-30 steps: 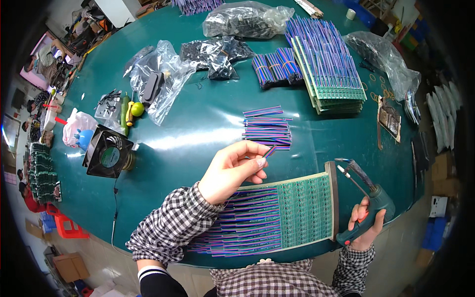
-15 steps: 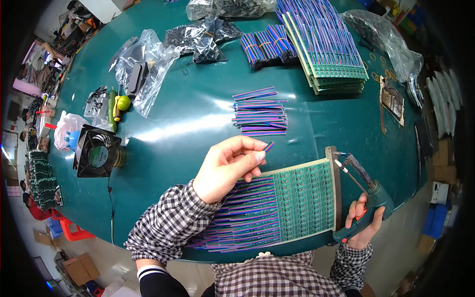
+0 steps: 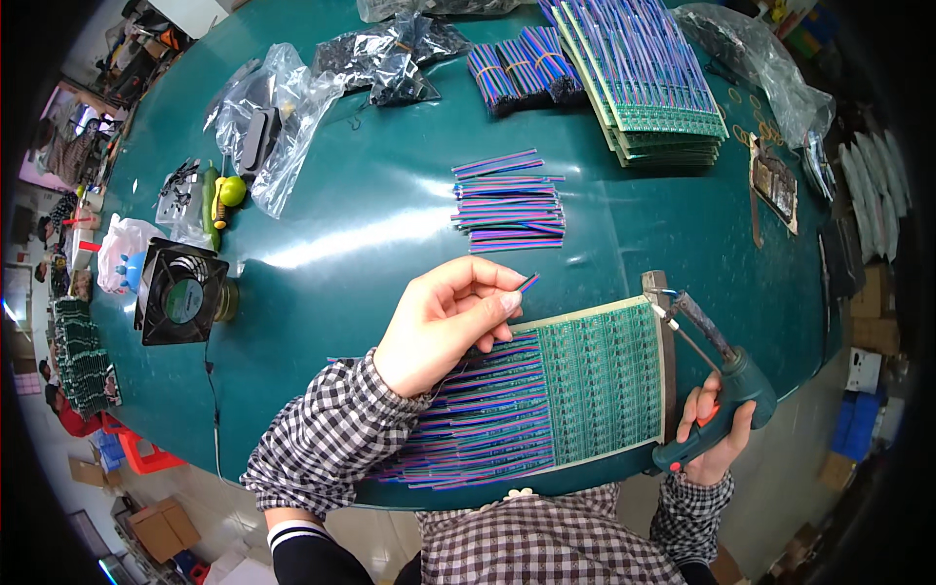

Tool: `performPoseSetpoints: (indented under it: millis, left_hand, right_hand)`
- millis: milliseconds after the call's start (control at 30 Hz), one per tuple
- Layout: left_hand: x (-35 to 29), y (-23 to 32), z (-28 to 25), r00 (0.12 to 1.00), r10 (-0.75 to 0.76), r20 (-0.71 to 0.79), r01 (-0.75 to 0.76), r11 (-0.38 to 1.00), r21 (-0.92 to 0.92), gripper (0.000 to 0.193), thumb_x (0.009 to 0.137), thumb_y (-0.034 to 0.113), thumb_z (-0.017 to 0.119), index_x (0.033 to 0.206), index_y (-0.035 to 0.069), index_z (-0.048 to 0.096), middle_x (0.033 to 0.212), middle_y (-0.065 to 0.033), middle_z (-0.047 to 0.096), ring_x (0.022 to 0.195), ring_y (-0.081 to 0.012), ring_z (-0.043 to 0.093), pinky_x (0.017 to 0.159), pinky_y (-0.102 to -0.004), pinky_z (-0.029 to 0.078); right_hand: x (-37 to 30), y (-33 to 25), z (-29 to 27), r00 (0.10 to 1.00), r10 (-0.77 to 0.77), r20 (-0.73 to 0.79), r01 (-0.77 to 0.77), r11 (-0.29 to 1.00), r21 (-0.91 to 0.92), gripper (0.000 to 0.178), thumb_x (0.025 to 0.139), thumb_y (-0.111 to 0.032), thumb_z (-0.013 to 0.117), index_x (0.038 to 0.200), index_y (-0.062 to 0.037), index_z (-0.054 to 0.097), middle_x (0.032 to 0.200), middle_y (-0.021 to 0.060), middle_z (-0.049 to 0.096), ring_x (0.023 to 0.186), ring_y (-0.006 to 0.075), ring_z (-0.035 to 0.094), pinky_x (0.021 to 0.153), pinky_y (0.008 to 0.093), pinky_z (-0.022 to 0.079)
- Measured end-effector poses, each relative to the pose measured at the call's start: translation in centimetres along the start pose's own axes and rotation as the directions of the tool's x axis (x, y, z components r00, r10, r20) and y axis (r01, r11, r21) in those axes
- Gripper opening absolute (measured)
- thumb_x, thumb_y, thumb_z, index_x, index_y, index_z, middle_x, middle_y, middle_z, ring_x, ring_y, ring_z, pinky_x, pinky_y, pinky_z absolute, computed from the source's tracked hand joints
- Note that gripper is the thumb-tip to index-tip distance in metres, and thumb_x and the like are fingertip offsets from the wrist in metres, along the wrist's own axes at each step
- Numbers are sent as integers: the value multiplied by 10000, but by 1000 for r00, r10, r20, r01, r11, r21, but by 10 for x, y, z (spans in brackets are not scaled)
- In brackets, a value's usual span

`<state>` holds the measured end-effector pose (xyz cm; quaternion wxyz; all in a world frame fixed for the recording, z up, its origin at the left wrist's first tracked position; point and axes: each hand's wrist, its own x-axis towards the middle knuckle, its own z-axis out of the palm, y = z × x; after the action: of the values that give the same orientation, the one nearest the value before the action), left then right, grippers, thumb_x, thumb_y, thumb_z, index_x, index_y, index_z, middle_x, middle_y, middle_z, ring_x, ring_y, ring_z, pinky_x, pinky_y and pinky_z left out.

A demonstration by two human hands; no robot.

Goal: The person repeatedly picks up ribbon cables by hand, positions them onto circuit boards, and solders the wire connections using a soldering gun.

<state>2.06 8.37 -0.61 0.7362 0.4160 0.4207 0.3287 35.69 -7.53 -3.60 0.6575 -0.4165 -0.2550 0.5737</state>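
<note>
Pinched between thumb and fingers of my left hand [image 3: 453, 317] is a short multicoloured ribbon cable [image 3: 528, 284], its tip sticking out to the right. Below that hand lies a green circuit board panel [image 3: 604, 380], with rows of ribbon cables [image 3: 487, 419] across its left part. My right hand [image 3: 717, 429] grips a dark green soldering gun [image 3: 736, 390] with a red trigger. The gun's metal tip points up and left, near a dark bar [image 3: 666, 366] along the panel's right edge. Beyond my left hand sits a pile of loose ribbon cables [image 3: 509, 205].
Rubber-banded cable bundles [image 3: 522, 73] and a stack of wired panels [image 3: 663, 97] lie at the back. A black fan [image 3: 182, 292] stands on the left, with plastic bags [image 3: 283, 146] behind it. A grimy tray [image 3: 773, 190] and rubber bands [image 3: 746, 117] are on the right.
Objects on the table sit slightly higher in the picture, as the view has shifted a little. Both hands keep their grips, with the ribbon cable and soldering gun nearly unmoved.
</note>
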Motion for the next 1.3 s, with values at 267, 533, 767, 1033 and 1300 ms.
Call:
performPoseSetpoints:
  millis: [267,533,767,1033,1300]
  left_hand:
    - [-1,-3,0,1000,-29,-4,29,999,37,204,1022,105,667,1192,-7,654,996,-56,709,787,-80,656,668,-213,516]
    - [0,-6,0,999,-41,10,41,998,39,210,1021,105,669,1195,-10,654,991,-55,708,791,-80,661,666,-215,521]
    - [2,-7,0,999,-52,8,52,998,36,214,1017,104,674,1196,-12,654,980,-46,702,787,-81,661,665,-217,523]
    - [3,-8,0,998,-60,16,59,997,43,216,1017,105,672,1200,-9,653,979,-41,701,786,-80,660,665,-214,526]
    - [2,-11,-1,998,-56,30,55,998,31,218,1018,111,674,1200,-7,655,974,-37,702,788,-77,657,666,-209,524]
  right_hand:
    - [-1,1,2,999,10,48,-9,1000,-25,649,1041,-551,549,1210,74,495,805,68,550,783,177,590,471,253,594]
    - [-4,2,4,1000,20,3,-20,1000,-22,646,1040,-550,552,1213,71,497,809,68,552,789,176,592,465,252,591]
    - [-4,2,3,999,38,-4,-38,999,-17,646,1041,-551,551,1218,68,491,816,68,549,792,173,594,472,249,592]
    - [-4,1,5,999,40,2,-40,999,-26,647,1041,-549,553,1221,69,489,819,68,553,794,173,597,475,252,594]
    - [-6,1,6,999,43,7,-43,998,-35,651,1039,-550,556,1225,70,491,821,69,557,793,176,600,480,258,597]
